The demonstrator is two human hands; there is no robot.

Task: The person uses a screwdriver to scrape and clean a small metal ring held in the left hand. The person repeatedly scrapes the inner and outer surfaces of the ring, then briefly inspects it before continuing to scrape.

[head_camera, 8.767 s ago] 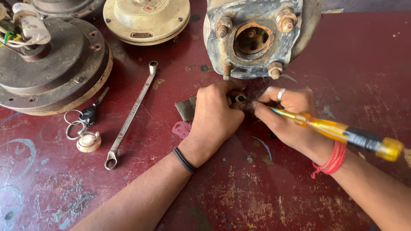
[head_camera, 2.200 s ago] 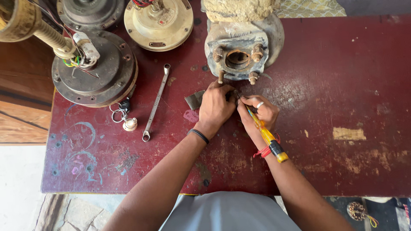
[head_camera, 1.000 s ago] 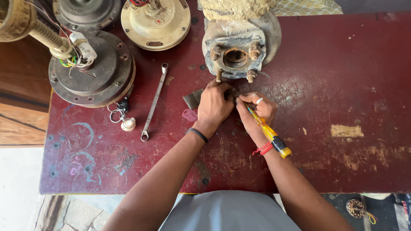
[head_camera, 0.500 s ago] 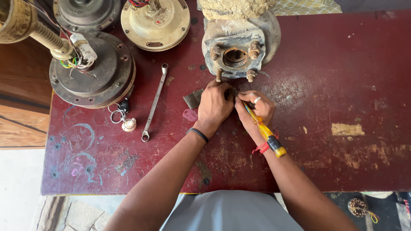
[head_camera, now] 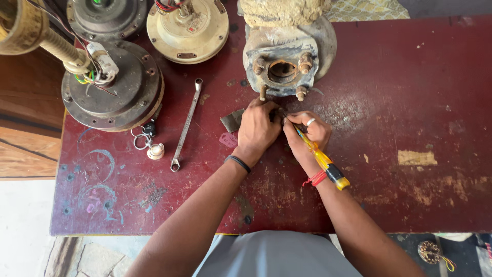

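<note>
Your left hand [head_camera: 259,128] presses down over a small part on the desk [head_camera: 410,92], fingers curled tight around it so it cannot turn; the part itself is almost wholly hidden under your knuckles, and what it is cannot be told. It sits just in front of the rusty housing [head_camera: 284,66], close below that housing's lower bolts. Your right hand [head_camera: 307,133] is closed around a yellow screwdriver [head_camera: 320,159], held like a pen with the handle trailing back over your wrist and the tip aimed into the gap beside your left fingers. That low, slanted grip lets you work the tip in close while the other hand steadies the piece.

A flat grey scrap [head_camera: 231,120] lies touching your left hand on its outer side. The spanner [head_camera: 185,125] lies apart to the left, laid aside within reach, and the key ring [head_camera: 146,143] rests near the dark motor [head_camera: 113,90]. The cream motor [head_camera: 187,28] stands at the back edge.

Against the frame half a second earlier, almost nothing has shifted: both hands keep the same grip in the same spot, and the screwdriver handle lies at nearly the same slant. The spanner, keys and motors have not moved.
</note>
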